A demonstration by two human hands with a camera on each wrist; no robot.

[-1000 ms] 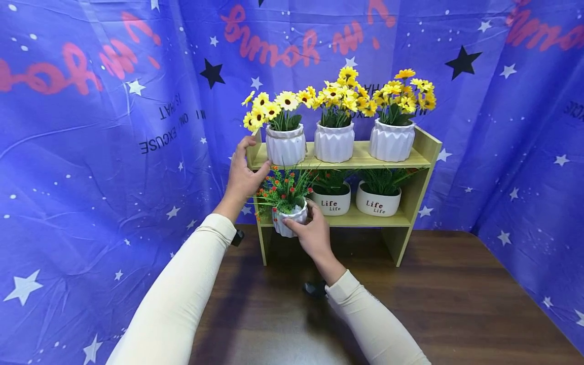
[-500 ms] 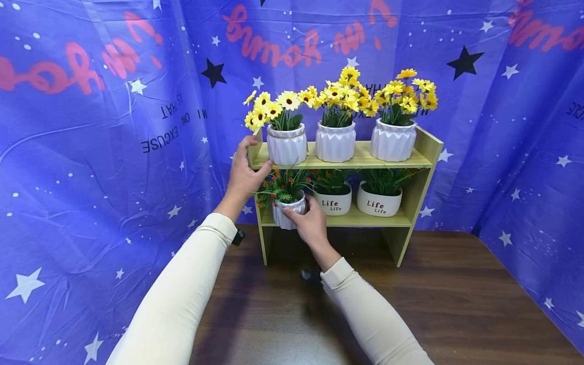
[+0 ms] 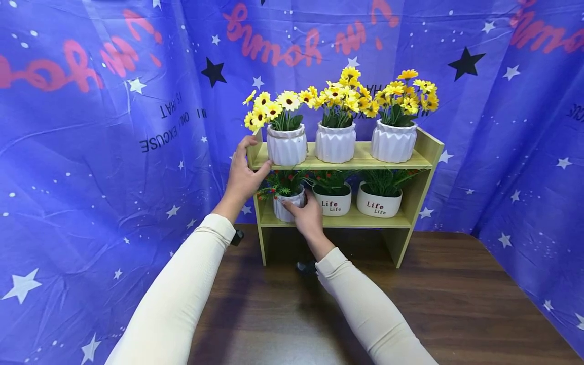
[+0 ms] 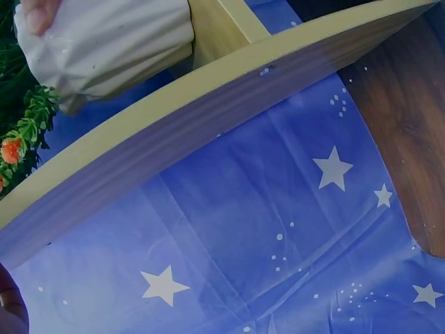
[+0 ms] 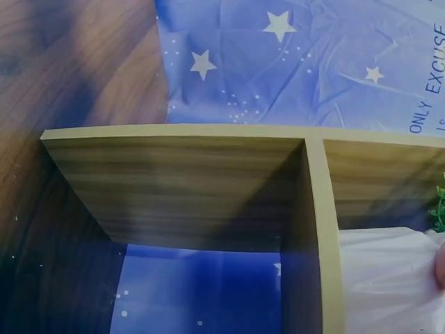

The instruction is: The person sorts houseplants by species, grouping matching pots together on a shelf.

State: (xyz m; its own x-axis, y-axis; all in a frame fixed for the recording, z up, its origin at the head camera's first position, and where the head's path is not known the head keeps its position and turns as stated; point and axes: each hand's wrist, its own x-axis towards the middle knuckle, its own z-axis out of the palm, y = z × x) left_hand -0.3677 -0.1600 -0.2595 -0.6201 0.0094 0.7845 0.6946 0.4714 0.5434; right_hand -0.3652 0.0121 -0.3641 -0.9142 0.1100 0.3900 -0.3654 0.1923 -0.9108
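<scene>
A two-tier wooden shelf (image 3: 424, 152) stands on the table. My left hand (image 3: 243, 177) holds its left side panel, fingers at the upper end and thumb by the top board's front edge. With thumb and fingers my right hand (image 3: 311, 217) grips a white pleated flowerpot (image 3: 282, 210) at the left of the lower tier. Red-orange flowers and green leaves (image 3: 287, 183) rise from this pot, partly hidden under the top board. In the left wrist view the flowerpot (image 4: 125, 49) appears just inside the side panel; in the right wrist view the flowerpot (image 5: 382, 278) meets the lower board.
Two white oval pots (image 3: 336, 204) marked "Life", with green plants, share the lower tier. Along the top stand three white pleated pots (image 3: 335, 144) of yellow flowers. A blue starry curtain (image 3: 114, 152) hangs behind and beside the brown table (image 3: 456, 294).
My right hand has moved the red-flowered pot back and slightly up, from in front of the lower tier onto it. The left hand has stayed on the side panel.
</scene>
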